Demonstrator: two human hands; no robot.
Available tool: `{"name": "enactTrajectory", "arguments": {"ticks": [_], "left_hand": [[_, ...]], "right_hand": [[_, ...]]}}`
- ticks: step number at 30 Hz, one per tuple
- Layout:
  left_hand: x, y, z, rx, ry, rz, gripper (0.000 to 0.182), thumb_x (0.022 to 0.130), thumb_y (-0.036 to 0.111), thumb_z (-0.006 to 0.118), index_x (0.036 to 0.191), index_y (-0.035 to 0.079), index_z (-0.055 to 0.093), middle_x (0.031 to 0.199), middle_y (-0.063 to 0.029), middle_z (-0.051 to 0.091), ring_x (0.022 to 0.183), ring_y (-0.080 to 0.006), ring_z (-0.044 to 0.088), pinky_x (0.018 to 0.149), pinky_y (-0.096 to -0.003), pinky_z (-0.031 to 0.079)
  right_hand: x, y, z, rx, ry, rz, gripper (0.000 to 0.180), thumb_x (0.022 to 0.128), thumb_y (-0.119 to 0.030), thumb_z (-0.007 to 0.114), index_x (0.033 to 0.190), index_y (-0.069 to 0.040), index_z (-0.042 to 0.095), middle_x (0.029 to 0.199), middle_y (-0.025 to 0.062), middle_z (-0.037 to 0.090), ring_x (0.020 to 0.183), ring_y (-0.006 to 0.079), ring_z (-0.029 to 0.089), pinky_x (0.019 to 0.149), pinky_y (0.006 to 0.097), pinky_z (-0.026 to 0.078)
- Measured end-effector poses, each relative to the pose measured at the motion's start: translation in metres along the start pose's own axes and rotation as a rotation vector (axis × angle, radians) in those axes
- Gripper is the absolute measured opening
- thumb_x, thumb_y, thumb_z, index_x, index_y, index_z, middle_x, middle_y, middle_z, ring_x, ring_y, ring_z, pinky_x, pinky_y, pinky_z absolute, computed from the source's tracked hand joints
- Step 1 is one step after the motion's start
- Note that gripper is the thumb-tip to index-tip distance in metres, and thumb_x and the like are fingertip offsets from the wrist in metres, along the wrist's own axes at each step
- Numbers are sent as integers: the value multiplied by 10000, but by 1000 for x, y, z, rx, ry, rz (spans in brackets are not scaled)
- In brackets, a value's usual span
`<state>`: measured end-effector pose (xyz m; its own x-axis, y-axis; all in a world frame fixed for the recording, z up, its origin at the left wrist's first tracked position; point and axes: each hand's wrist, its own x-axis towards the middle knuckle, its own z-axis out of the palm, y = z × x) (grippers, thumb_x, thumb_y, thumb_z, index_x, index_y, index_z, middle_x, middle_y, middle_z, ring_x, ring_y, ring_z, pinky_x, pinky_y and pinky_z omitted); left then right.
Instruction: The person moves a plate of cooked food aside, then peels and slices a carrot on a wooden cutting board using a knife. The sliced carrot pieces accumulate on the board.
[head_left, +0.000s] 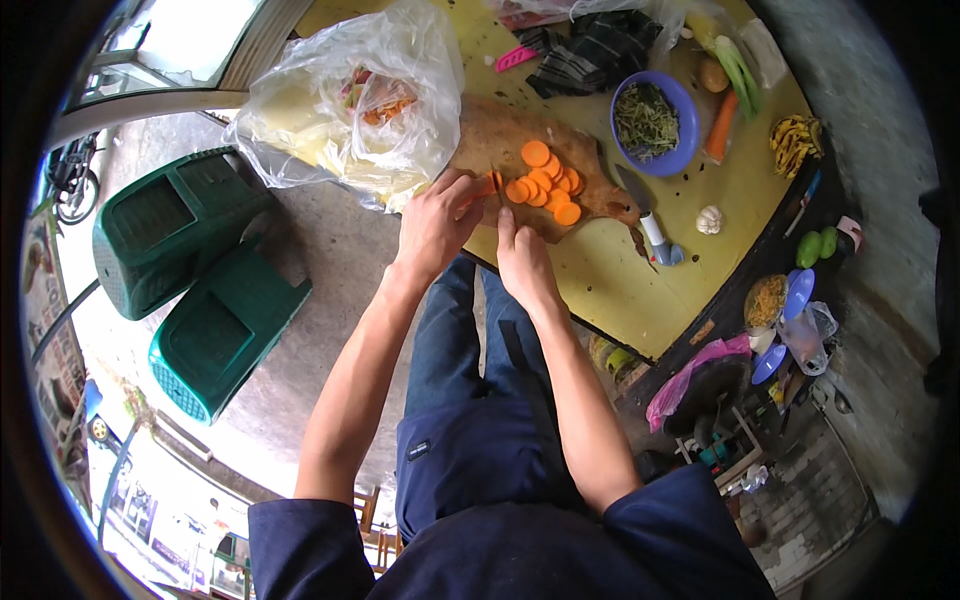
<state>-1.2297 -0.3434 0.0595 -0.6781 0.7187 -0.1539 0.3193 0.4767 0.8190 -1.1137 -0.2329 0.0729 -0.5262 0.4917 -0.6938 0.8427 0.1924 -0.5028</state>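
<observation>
My left hand (442, 217) holds the uncut end of a peeled carrot (477, 187) down on a wooden cutting board (487, 124). In my right hand (525, 262) is a knife, its thin blade (496, 180) upright at the carrot's cut end; my fingers hide its handle. Just right of the blade, several round carrot slices (538, 178) lie in a loose pile on the board. A second knife (651, 229), with a white and grey handle, rests beside the board's right end.
A clear plastic bag (300, 112) with peelings lies left of the board. To the right are a purple bowl (688, 154) of shredded green vegetable, a garlic bulb (709, 220), a whole carrot (722, 127) and bananas (795, 145). Green plastic stools (217, 337) stand on the floor.
</observation>
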Motion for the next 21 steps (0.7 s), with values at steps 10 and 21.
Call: {"name": "enactTrajectory", "arguments": {"ticks": [10,21], "left_hand": [[-2,1,2,30,-5,23,240,916,29,706,1151,70,728,1133,-87,718,931,-294,753,817,-369,615],[6,1,1,-73,30,-75,304,872,56,748,1172,37,701,1089,-168,707,998,-392,703,865,-433,569]], "right_hand": [[-1,-3,7,-117,46,40,740,1119,-480,370,884,146,687,895,421,662,957,559,675,862,579,549],[-15,25,13,-74,61,69,749,1118,-502,363,890,112,725,896,379,690,920,535,696,818,561,565]]}}
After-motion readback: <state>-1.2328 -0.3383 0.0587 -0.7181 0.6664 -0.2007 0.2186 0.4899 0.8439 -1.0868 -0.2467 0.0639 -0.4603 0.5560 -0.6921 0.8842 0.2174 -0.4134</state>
